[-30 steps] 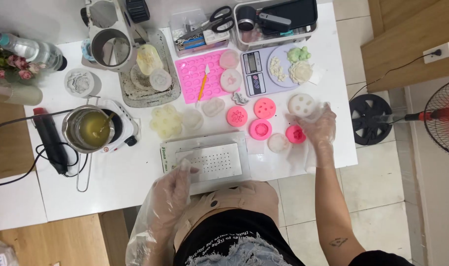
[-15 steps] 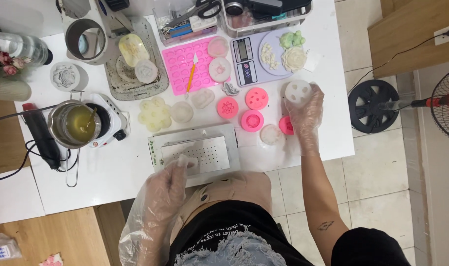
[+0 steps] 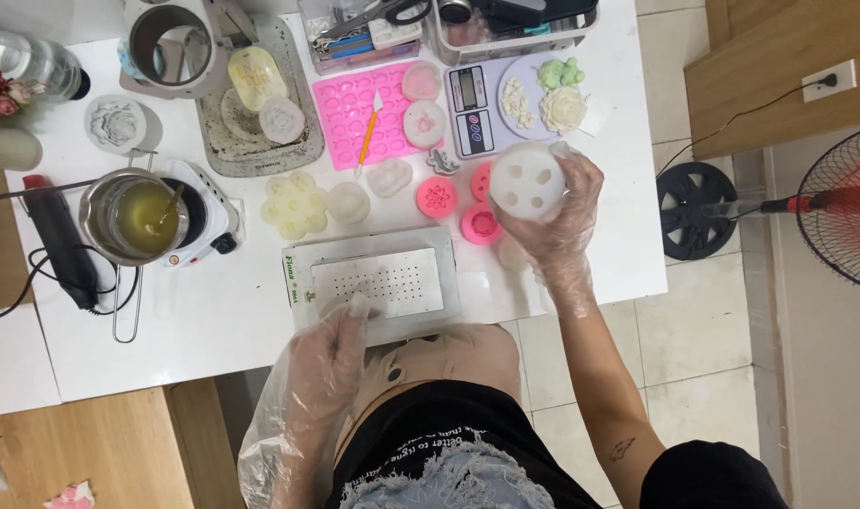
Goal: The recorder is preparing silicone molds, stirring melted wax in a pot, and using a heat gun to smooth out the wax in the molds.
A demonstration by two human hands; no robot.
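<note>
The white bench [image 3: 213,330] filled most of the view and carried everything else. Near its front edge lay a flat white machine with a perforated metal plate [image 3: 378,285]. The left hand [image 3: 328,353], in a loose clear plastic glove, rested at the near edge of that machine, its fingers [image 3: 357,306] lying loosely spread on the casing and closed on nothing.

To the left sat a steel pot of yellow liquid [image 3: 138,217] on a small white hotplate [image 3: 204,226], with a black heat gun [image 3: 60,240] beside it. Farther back stood a grey tray [image 3: 260,141] holding pale cast pieces, and next to it a pink mould sheet [image 3: 359,118] with an orange-handled tool [image 3: 368,132] lying across it. A digital scale [image 3: 491,108] with white and green cast flowers stood to the right of the sheet.

The right hand [image 3: 553,221], also gloved, was raised above the bench over the row of small moulds. Its fingers [image 3: 581,174] were curled around the rim of a round white mould [image 3: 527,181], held up off the bench with its face of several hollows turned toward the camera. Just below and left of it lay round pink moulds [image 3: 438,198], and a pale flower-shaped mould [image 3: 293,205] lay left of them.
</note>
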